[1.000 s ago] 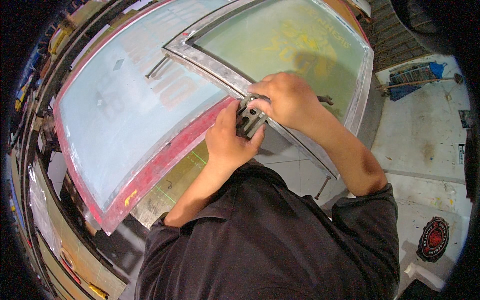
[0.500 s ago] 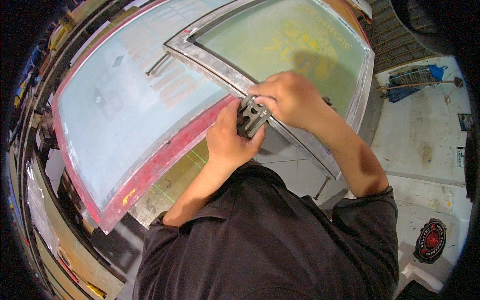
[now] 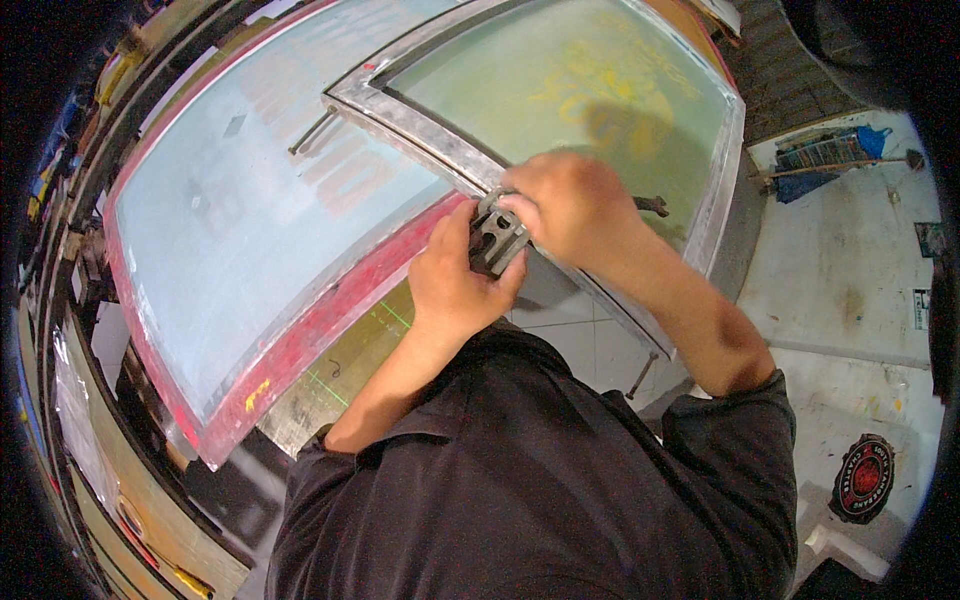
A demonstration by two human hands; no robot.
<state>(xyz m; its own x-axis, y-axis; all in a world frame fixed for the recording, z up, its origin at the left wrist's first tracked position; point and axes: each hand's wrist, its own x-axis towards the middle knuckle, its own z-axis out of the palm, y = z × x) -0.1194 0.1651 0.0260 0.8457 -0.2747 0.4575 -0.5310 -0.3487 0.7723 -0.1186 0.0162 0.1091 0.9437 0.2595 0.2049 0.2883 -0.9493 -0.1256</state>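
Observation:
Where two mesh screen frames overlap, a grey metal clamp-like part (image 3: 498, 235) with oblong holes sits between my hands. My left hand (image 3: 455, 275) grips its lower body, thumb on the right side and fingers on the left. My right hand (image 3: 575, 205) is closed in a pinch at its upper end, on the rail of the silver frame (image 3: 440, 155). That frame lies partly over the red frame (image 3: 330, 345) with pale blue mesh (image 3: 270, 200). Yellow-green mesh (image 3: 560, 85) fills the silver frame. What my right fingertips touch is partly hidden.
Thin rods stick out from the silver frame: one (image 3: 312, 132) over the blue mesh, another (image 3: 642, 375) near my right elbow. A dark knobbed piece (image 3: 652, 206) shows beyond my right wrist. Right stands a stained white surface (image 3: 835, 280) with a round dark patch (image 3: 862, 478).
My right hand has shifted slightly up and left and turned, showing more of the dark knobbed piece beyond the wrist. The left hand keeps its grip, with the metal part slightly left.

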